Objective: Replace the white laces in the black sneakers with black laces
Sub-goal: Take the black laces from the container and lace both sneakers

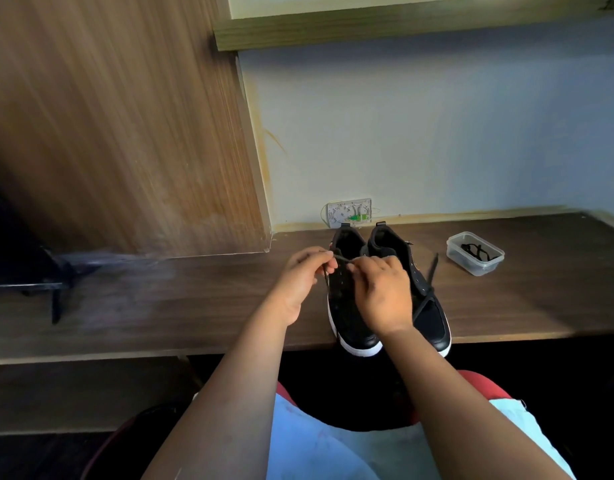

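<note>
Head view shows our two hands over the left sneaker (347,306) at the desk (194,306) edge. Our left hand (300,282) and right hand (381,292) each pinch the black lace (342,259), likely to pull it even. Beside it, the right sneaker (427,306) has a loose lace. At two o'clock, a clear tub (474,252) holds another black lace.

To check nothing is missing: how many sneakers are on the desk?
2: the left sneaker under both hands, the right sneaker touching it on its right, both toes toward the person.
</note>
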{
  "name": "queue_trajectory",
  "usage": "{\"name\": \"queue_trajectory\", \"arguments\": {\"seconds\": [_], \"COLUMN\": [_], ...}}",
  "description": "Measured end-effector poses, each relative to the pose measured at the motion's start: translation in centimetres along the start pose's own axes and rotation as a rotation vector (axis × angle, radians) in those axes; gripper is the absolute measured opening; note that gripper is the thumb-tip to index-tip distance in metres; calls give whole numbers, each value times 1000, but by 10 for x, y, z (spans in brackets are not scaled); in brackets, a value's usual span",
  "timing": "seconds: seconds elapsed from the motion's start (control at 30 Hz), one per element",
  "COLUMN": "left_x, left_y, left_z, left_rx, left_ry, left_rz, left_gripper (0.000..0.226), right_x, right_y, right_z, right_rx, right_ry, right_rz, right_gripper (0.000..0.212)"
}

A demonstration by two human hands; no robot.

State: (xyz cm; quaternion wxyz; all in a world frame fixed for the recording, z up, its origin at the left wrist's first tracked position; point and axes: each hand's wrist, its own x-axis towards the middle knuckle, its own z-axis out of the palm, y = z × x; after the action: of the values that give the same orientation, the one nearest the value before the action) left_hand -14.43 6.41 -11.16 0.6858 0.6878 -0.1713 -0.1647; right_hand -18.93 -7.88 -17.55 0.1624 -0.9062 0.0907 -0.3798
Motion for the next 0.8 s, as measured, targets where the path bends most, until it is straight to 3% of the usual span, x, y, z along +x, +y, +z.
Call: {"name": "queue_trajectory", "arguments": {"seconds": [0.1,0.13,0.23,0.33,0.4,0.5,0.53,0.63,0.7,0.8], "left_x": [5,6,8,8,7,8,8,7,6,5], "left_y": [-4,-5,-7,-6,-6,-8,-8,-8,-6,-3], "left_z": [-4,-4,2,9,8,4,3,5,9,6], "left_rx": [-19,-15,29,45,45,22,21,88,94,46], "left_ry": [26,33,12,-23,-15,15,26,27,-10,-10], "left_rz": [-34,-32,-4,-3,-7,-24,-30,-49,-45,-81], "left_gripper": [29,28,29,31,31,30,30,31,31,29], "right_x": [2,2,2,2,2,3,3,4,3,2], "right_y": [23,25,10,-9,-3,19,22,9,-3,4], "right_z": [-2,-3,-4,-4,-4,-6,-7,-8,-8,-5], "right_rx": [-127,-121,-22,-55,-122,-199,-181,-52,-65,-162], "right_ry": [-266,-303,-164,-41,-89,-332,-350,-194,-88,-115], "right_rz": [362,404,130,-114,21,353,385,104,-81,46], "right_gripper": [27,28,41,22,23,26,28,39,26,27]}}
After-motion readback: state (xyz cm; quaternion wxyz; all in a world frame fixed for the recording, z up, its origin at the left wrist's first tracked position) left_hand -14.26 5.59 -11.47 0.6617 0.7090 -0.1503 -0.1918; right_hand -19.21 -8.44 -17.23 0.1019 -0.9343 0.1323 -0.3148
